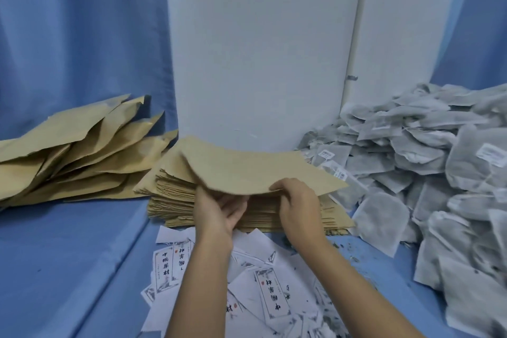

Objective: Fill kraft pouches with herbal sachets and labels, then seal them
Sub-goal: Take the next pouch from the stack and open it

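One flat kraft pouch (255, 170) is lifted off the top of a thick stack of empty kraft pouches (337, 217) in the middle. My right hand (296, 206) pinches the pouch's near edge, thumb on top. My left hand (219, 211) is under the near edge with its fingers curled up against the pouch's underside. Printed white labels (271, 291) lie scattered in front of the stack, under my forearms. A big heap of grey herbal sachets (428, 181) fills the right side.
A loose pile of kraft pouches (76, 153) lies at the left on the blue cloth (68, 269). A white panel (260, 49) stands right behind the stack. Herb crumbs (348, 252) dot the cloth near the sachets.
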A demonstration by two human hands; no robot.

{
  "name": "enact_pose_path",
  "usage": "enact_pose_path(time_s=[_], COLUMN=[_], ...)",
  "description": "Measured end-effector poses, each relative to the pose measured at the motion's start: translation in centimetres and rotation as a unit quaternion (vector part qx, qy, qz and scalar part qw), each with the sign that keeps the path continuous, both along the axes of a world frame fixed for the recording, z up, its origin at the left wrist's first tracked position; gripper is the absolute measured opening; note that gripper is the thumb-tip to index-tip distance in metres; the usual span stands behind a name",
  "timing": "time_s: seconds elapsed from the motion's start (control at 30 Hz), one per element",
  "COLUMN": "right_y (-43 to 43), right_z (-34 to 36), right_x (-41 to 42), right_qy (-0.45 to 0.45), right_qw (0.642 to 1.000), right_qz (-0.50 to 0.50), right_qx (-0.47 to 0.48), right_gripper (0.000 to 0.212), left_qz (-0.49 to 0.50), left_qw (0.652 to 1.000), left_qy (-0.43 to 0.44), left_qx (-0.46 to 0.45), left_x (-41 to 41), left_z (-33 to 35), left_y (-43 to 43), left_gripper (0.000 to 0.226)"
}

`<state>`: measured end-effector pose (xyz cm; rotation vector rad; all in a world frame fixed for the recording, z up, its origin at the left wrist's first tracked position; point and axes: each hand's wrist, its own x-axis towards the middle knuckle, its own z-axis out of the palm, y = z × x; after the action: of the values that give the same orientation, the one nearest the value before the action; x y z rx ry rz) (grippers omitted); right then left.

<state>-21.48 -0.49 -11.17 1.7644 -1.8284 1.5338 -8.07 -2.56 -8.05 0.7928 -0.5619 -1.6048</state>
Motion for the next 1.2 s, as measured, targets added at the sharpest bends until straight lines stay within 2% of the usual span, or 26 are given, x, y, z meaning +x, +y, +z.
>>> enact_pose_path(time_s=[0.07,0.1,0.13,0.2,0.23,0.3,0.4,0.5,0.57,0.6,0.67,0.73,0.8,0.87,1.0,1.03,1.1,1.13,1.2], right_y=[0.4,0.5,0.6,0.5,0.4,0.5,0.8,1.0,0.8,0.7,0.5,0.3,0.1,-0.1,-0.3,-0.3,0.1,0.5,0.9], right_z=[-0.7,-1.0,-1.1,-1.1,-1.0,-0.6,-0.4,-0.4,-0.7,-0.9,-1.4,-2.0,-2.3,-2.4,-2.5,-2.3,-1.6,-1.1,0.1], right_x=[0.2,0.2,0.2,0.2,0.2,0.2,0.5,0.8,0.7,0.6,0.2,-0.3,-0.6,-1.0,-1.9,-1.9,-1.6,-1.4,-1.4], right_qy=[0.026,0.041,0.053,0.040,0.012,-0.076,-0.192,-0.227,-0.211,-0.200,-0.153,-0.064,-0.001,0.021,0.034,0.009,-0.120,-0.207,-0.380], right_qw=[0.999,0.998,0.997,0.996,0.997,0.995,0.980,0.974,0.976,0.977,0.976,0.970,0.963,0.959,0.957,0.964,0.980,0.973,0.923], right_qz=[-0.018,-0.038,-0.060,-0.075,-0.063,-0.021,0.025,-0.003,-0.060,-0.077,-0.084,-0.106,-0.129,-0.131,-0.105,-0.105,-0.109,-0.100,-0.046], right_qx=[-0.025,-0.029,-0.023,0.019,0.045,0.067,0.036,0.000,-0.008,0.021,0.129,0.209,0.237,0.251,0.268,0.246,0.118,0.037,-0.043], right_gripper=[0.037,0.038,0.039,0.045,0.050,0.059,0.061,0.061,0.056,0.056,0.059,0.060,0.062,0.061,0.054,0.047,0.011,0.011,0.026], left_qz=[-0.005,-0.007,0.001,0.042,0.073,0.116,0.131,0.171,0.239,0.270,0.301,0.279,0.232,0.192,0.094,0.069,0.012,-0.017,-0.050], left_qw=[1.000,1.000,0.999,0.990,0.983,0.962,0.936,0.916,0.895,0.883,0.849,0.814,0.774,0.722,0.673,0.658,0.648,0.654,0.666], left_qy=[0.015,-0.006,-0.043,-0.129,-0.161,-0.225,-0.294,-0.320,-0.307,-0.290,-0.272,-0.280,-0.327,-0.408,-0.532,-0.565,-0.607,-0.615,-0.618], left_qx=[-0.008,-0.009,-0.010,-0.026,-0.047,-0.099,-0.140,-0.173,-0.218,-0.252,-0.338,-0.426,-0.489,-0.524,-0.505,-0.494,-0.459,-0.440,-0.415], left_x=[0.7,1.0,1.2,1.6,1.6,1.6,0.7,-0.4,-0.8,-0.9,-1.0,-1.1,-1.3,-1.2,-1.0,-0.9,-0.8,-0.7,-0.8], left_z=[0.6,0.9,1.2,1.5,1.6,1.5,1.4,1.5,1.6,1.7,2.0,1.8,1.2,0.7,0.3,0.1,-0.4,-0.6,-0.7], left_y=[-0.3,-0.3,-0.3,-0.3,-0.3,-0.3,0.0,0.6,1.1,1.4,1.9,2.0,1.8,1.4,0.9,0.9,0.7,0.7,0.5], left_gripper=[0.038,0.040,0.038,0.020,0.014,0.020,0.014,0.039,0.049,0.051,0.053,0.053,0.056,0.058,0.059,0.058,0.050,0.045,0.034])
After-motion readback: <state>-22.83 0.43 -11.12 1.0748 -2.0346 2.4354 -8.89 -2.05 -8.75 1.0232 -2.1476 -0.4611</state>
